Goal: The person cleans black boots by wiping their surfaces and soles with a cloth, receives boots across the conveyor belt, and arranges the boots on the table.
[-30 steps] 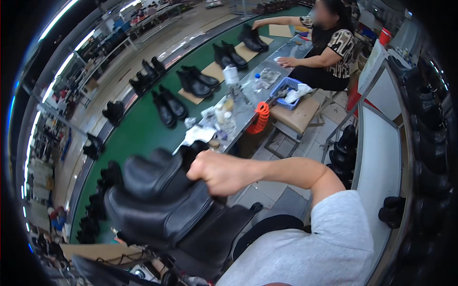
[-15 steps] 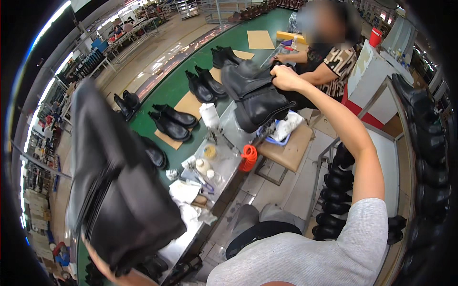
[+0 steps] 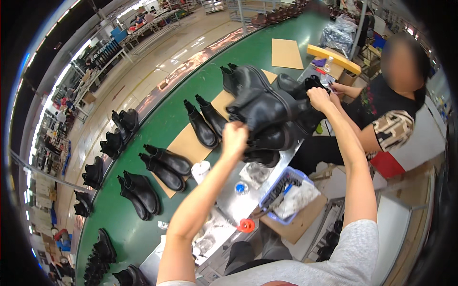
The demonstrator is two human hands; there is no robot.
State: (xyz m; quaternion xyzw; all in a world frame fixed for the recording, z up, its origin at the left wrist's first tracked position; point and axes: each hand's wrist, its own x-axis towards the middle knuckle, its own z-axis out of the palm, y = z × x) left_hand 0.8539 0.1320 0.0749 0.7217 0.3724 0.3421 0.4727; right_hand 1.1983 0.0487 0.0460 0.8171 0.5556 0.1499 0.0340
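Both of my arms reach forward over the bench. My left hand [image 3: 234,139] is closed at the top of a black ankle boot [image 3: 267,109], slightly blurred, whose toe points away to the right. More black boots [image 3: 273,137] sit just under and beside it; where one ends and another begins is hard to see. My right hand [image 3: 319,98] is closed around the dark upper of another black boot [image 3: 301,113], its fingers partly hidden. A co-worker's hand [image 3: 350,90] is close beyond my right hand.
Pairs of black boots [image 3: 164,164] line the green table [image 3: 143,128], some on brown card sheets [image 3: 287,53]. A blue basket [image 3: 285,220] with a white cloth stands on a stool to the right. An orange coiled hose [image 3: 245,225] hangs at the metal bench edge. A co-worker [image 3: 396,102] sits at right.
My left hand has swung from the lower left with its boots to beside the boots at my right hand. My view has shifted, showing more of the green table and the blue basket.
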